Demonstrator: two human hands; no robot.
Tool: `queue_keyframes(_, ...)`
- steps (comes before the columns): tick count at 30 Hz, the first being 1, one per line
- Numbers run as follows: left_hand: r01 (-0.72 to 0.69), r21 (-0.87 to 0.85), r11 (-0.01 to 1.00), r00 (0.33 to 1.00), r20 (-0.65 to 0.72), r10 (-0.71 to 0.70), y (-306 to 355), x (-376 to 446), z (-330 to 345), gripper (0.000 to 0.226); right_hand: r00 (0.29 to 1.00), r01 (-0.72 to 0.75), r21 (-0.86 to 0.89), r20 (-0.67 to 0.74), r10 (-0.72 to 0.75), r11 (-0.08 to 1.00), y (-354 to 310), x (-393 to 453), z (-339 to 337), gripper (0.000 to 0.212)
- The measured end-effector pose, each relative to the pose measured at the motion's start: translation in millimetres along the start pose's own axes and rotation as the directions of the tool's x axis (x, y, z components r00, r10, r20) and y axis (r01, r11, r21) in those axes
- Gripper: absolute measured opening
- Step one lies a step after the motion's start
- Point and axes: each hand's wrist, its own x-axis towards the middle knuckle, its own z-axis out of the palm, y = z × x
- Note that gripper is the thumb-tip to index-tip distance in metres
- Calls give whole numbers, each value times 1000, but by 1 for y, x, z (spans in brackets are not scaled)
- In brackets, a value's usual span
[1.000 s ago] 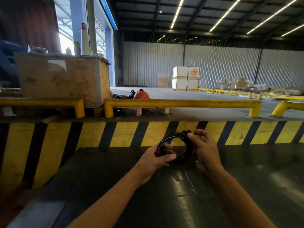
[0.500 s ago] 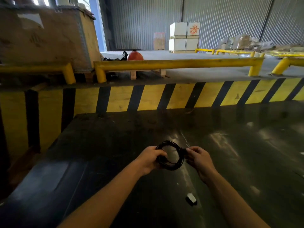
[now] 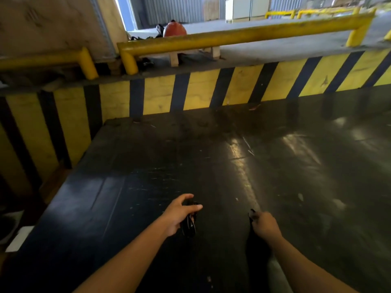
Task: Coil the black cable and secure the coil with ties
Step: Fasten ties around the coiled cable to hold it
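The black cable coil (image 3: 189,228) hangs edge-on from my left hand (image 3: 179,214), which is closed around its upper part just above the dark tabletop. My right hand (image 3: 265,226) is apart from the coil, off to the right. Its fingers are pinched on a small thin black piece (image 3: 251,214) that sticks up from them. It looks like a tie, but motion blur hides the detail. Both forearms reach in from the bottom edge.
The dark, glossy tabletop (image 3: 232,166) stretches ahead and to the right. Behind it runs a yellow and black striped barrier (image 3: 201,89), then a yellow guard rail (image 3: 232,37). A wooden crate (image 3: 53,24) and an orange helmet (image 3: 174,29) sit beyond.
The view has tilted down. My hands have separated: the right hand let go of the coil and moved right with a small black piece, while the left hand keeps the coil.
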Motion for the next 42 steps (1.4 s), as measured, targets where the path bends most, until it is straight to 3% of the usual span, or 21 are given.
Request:
queue_keyframes(2,-25,-19,999,1000,12,26,2,-4,-4,53,998,3,-95,63,3,996,3,3,3,28)
queue_keyframes(5,-70,-65,995,997,31,72,9,-5,-5,51,996,-19,-75,83,25,997,0,0,4,27)
queue_keyframes(9,-214,19,977,977,11,214,34,-8,4,41,992,86,271,68,-109,959,-50,-6,-25,15)
queue_keyframes(12,-302,68,951,953,23,301,67,-13,9,23,967,231,574,-48,-250,785,-105,-14,-70,17)
queue_keyframes(16,-386,32,922,915,135,379,115,-28,11,27,893,424,630,-170,-418,650,-163,-37,-128,19)
queue_keyframes(21,-564,43,825,810,225,542,166,-52,4,16,777,621,450,-243,-580,642,-208,-72,-175,15)
queue_keyframes(28,-708,104,698,700,231,676,211,-82,-18,18,572,783,-68,-310,-759,618,-247,-98,-211,18)
queue_keyframes(35,-728,146,670,678,294,673,230,-99,-36,16,444,796,-339,-235,-864,502,-263,-107,-226,20)
queue_keyframes(42,-736,222,639,674,328,662,248,-123,-42,20,369,818,-379,-232,-900,433,-277,-110,-244,22)
